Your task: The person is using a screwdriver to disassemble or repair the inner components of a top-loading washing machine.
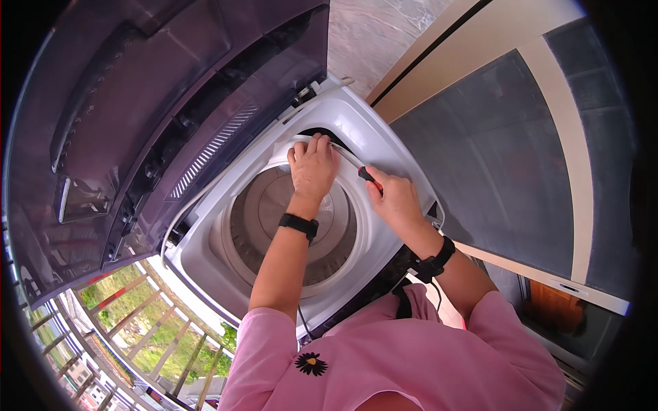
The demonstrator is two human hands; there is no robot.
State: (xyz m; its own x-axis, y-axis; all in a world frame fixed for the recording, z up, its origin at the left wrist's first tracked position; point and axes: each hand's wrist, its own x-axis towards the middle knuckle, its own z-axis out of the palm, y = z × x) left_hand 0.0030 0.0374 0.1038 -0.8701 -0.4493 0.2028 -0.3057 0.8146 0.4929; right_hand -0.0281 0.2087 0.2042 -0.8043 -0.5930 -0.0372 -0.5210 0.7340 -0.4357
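Observation:
I stand over a top-loading washing machine [408,161] with its drum [264,205] exposed. My right hand [399,200] is closed round the black and red handle of a screwdriver [369,179]. Its thin shaft slants up and left along the white ring [371,229] of the tub, toward the fingers of my left hand [315,168]. Those fingers curl over the far part of the ring, beside a dark gap [336,139] between ring and housing. The screwdriver's tip is hard to make out near the left fingers.
A dark purple see-through lid [171,89] is raised at the left. A pale cable or tube [226,179] runs along the machine's left edge. On the right is a grey panelled door [486,164] with a beige frame. A railing [154,325] lies at lower left.

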